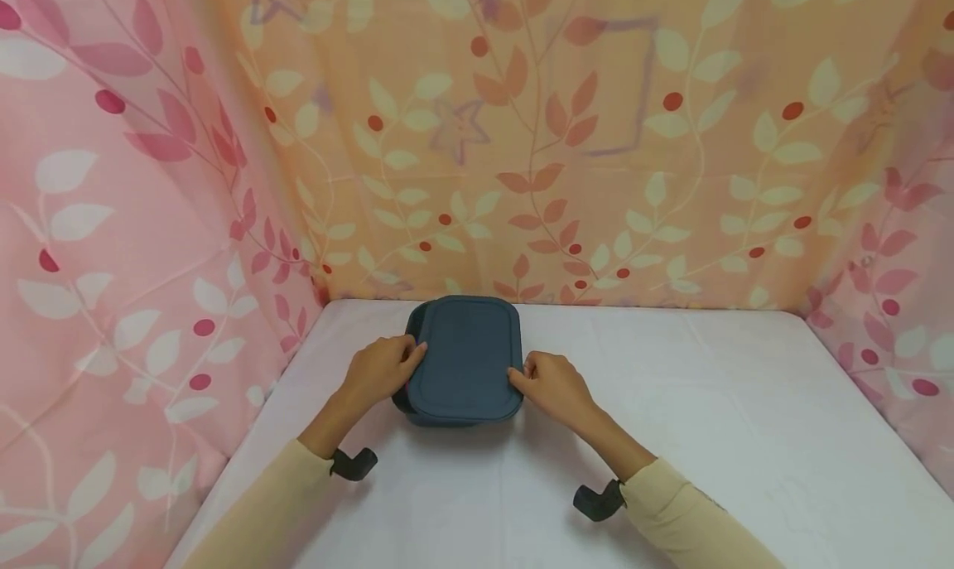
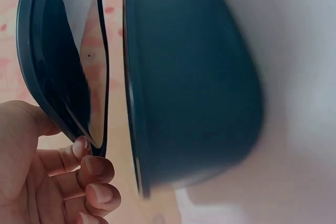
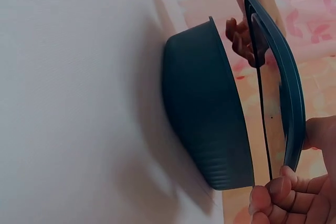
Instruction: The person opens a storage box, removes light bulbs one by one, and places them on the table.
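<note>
Both hands hold a dark blue lid (image 1: pixel 469 358) by its opposite sides, above a matching deep container (image 2: pixel 194 82). A gap shows between lid and container rim in both wrist views. My left hand (image 1: pixel 380 370) pinches the lid's left edge, thumb on top and fingertips under the rim. On the right edge, my right hand (image 1: pixel 555 387) pinches in the same way. The lid's underside looks glossy. In the head view the lid covers most of the container, whose left side shows past it; what is inside is hidden.
The container stands on a white-covered table (image 1: pixel 671 403), towards its back edge. Patterned curtains (image 1: pixel 537 138) rise behind the table and at both sides. Each wrist carries a black bracket (image 1: pixel 596 501).
</note>
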### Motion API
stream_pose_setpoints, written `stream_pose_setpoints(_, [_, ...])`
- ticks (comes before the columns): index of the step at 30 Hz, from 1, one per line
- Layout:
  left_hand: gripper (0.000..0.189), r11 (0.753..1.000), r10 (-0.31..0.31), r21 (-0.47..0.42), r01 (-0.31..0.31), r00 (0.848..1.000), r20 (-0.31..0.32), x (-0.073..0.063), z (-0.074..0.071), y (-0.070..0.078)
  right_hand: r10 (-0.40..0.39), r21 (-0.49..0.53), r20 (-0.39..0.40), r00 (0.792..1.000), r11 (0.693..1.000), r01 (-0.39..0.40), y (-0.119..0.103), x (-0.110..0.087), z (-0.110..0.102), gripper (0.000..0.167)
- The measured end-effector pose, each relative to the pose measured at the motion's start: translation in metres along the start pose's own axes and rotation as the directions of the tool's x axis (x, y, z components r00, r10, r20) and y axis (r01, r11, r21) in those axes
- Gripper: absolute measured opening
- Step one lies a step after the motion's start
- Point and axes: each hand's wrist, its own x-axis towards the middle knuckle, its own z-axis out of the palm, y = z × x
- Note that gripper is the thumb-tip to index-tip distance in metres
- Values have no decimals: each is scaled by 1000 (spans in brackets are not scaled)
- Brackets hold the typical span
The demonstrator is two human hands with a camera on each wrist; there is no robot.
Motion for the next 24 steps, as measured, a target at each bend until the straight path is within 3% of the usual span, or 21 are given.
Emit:
stream_pose_setpoints(4, [38,999,34,-6,-34,999,-5,-3,0,11,5,-9,8,1000,1000,-5,5,-10,-7,33])
stream_pose_setpoints(12, [37,999,45,-16,-44,999,25,-10,1,31,32,-2,20,999,999,-32,10,-29,-23,31])
stream_pose_setpoints(24, [38,996,80,-49,-77,994,76,-19,14,45,22,-34,45,999,999,-21,21,-52,-40,29])
